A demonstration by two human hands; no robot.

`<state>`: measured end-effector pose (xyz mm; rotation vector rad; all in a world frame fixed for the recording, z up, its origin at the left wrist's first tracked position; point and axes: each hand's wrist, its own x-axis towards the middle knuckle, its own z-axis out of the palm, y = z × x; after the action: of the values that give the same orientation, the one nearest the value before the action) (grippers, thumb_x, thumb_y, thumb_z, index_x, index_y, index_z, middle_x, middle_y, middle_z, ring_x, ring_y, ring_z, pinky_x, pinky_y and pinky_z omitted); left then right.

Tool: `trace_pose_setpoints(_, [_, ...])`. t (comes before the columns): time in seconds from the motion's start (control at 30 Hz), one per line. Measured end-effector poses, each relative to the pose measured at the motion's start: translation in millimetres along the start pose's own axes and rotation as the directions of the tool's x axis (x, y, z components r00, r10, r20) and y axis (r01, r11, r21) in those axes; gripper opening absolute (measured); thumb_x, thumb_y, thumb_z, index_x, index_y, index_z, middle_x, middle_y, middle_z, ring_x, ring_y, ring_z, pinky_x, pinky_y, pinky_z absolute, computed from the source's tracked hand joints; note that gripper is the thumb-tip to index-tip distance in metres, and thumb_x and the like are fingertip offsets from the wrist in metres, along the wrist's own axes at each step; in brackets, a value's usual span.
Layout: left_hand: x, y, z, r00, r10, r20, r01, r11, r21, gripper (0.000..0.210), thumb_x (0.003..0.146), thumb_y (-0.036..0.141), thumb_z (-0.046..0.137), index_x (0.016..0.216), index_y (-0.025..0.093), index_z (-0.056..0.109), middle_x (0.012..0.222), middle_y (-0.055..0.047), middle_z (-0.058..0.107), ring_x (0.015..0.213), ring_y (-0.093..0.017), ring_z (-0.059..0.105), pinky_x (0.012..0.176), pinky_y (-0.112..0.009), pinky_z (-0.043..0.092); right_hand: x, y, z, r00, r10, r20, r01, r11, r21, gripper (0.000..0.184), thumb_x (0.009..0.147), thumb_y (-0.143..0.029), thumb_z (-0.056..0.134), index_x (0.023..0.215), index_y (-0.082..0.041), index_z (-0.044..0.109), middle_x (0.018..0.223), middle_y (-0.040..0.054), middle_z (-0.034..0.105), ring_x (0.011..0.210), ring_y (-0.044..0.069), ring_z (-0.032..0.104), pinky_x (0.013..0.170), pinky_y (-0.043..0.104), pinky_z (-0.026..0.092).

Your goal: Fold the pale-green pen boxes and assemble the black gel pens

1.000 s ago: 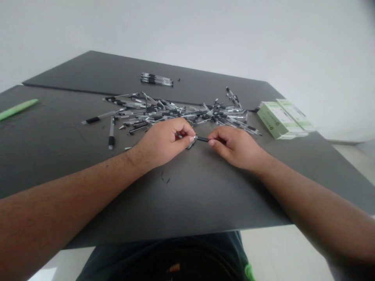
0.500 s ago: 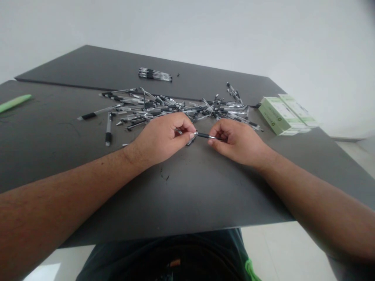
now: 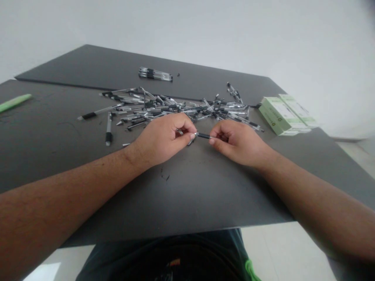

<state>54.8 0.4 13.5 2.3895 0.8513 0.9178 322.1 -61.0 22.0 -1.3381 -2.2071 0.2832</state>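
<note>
A pen (image 3: 203,136) with a black grip is held level between my two hands, above the dark grey table. The thumb and fingertips of my left hand (image 3: 166,136) pinch its left end. My right hand (image 3: 234,140) has thumb and fingers closed on the other end, and most of that side is hidden by the fingers. Just behind both hands spreads a loose pile of clear pens (image 3: 158,111) with black grips. One separate pen (image 3: 108,128) lies to the left of my left hand.
At the back lies a neat bundle of pens (image 3: 155,74), with a small black bit (image 3: 178,74) beside it. Green and white boxes (image 3: 281,115) stand on the right. A light green object (image 3: 14,103) rests at the far left. The grey table (image 3: 187,199) has small dark marks.
My right thumb and fingers have closed on the pen's right end, beside the black grip. My left hand has hardly moved.
</note>
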Motion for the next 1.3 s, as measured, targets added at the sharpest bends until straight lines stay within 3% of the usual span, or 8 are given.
trace_pose_setpoints(0.13, [-0.3,-0.2,0.3,1.000,0.006,-0.011,-0.006,1.000,-0.005,0.012,0.098,0.028,0.069,0.100,0.024,0.081,0.091,-0.001,0.081,0.081,-0.019,0.075,0.086,-0.032,0.061,0.5,0.5,-0.4,0.999,-0.040,0.023,0.041,0.999,-0.014,0.019,0.105,-0.036,0.064,0.096,-0.023,0.075,0.085,0.0038,0.076,0.079,0.021,0.067,0.075,0.033,0.046])
trace_pose_setpoints(0.33, [-0.1,-1.3,0.4,1.000,0.010,-0.001,-0.010,1.000,-0.006,0.012,0.098,0.028,0.070,0.100,0.024,0.081,0.092,-0.001,0.082,0.082,-0.019,0.075,0.086,-0.032,0.061,0.4,-1.2,-1.5,0.998,0.057,0.028,-0.057,0.998,0.008,0.010,0.096,-0.034,0.075,0.096,-0.024,0.073,0.085,0.0018,0.076,0.073,0.019,0.065,0.072,0.032,0.047])
trace_pose_setpoints(0.5, [0.0,-0.9,-0.1,1.000,0.014,-0.005,-0.014,1.000,-0.002,0.012,0.098,0.028,0.069,0.100,0.024,0.081,0.094,-0.001,0.082,0.083,-0.019,0.075,0.087,-0.032,0.061,1.0,-1.6,-2.9,0.998,-0.009,0.054,0.010,1.000,-0.018,0.021,0.105,-0.038,0.064,0.098,-0.023,0.076,0.088,0.0051,0.078,0.081,0.022,0.068,0.077,0.033,0.048])
trace_pose_setpoints(0.67, [0.3,0.5,-1.3,1.000,-0.011,0.015,0.011,1.000,0.011,0.013,0.098,0.029,0.069,0.101,0.025,0.081,0.096,-0.002,0.084,0.086,-0.021,0.077,0.089,-0.034,0.062,0.3,-1.6,-2.1,0.997,0.064,0.041,-0.065,0.998,0.025,0.010,0.096,-0.033,0.074,0.098,-0.024,0.074,0.086,0.0014,0.076,0.072,0.018,0.064,0.070,0.031,0.046])
trace_pose_setpoints(0.87, [0.9,3.8,-3.5,0.999,-0.023,0.023,0.022,0.999,0.039,0.014,0.098,0.029,0.068,0.100,0.025,0.082,0.095,-0.002,0.084,0.086,-0.021,0.077,0.090,-0.034,0.062,0.2,0.2,-2.6,0.999,0.007,0.053,-0.006,1.000,-0.013,0.016,0.103,-0.037,0.068,0.096,-0.024,0.074,0.083,0.0021,0.074,0.075,0.020,0.064,0.073,0.032,0.045])
trace_pose_setpoints(1.3, [1.6,-1.3,-1.5,0.998,0.000,0.068,-0.002,0.999,0.044,0.018,0.100,0.031,0.069,0.106,0.024,0.084,0.096,-0.002,0.085,0.087,-0.021,0.078,0.086,-0.033,0.059,1.1,-0.7,-2.6,0.999,0.015,0.032,-0.014,1.000,-0.019,0.006,0.094,-0.030,0.073,0.094,-0.024,0.073,0.083,0.0009,0.074,0.071,0.018,0.063,0.069,0.031,0.045])
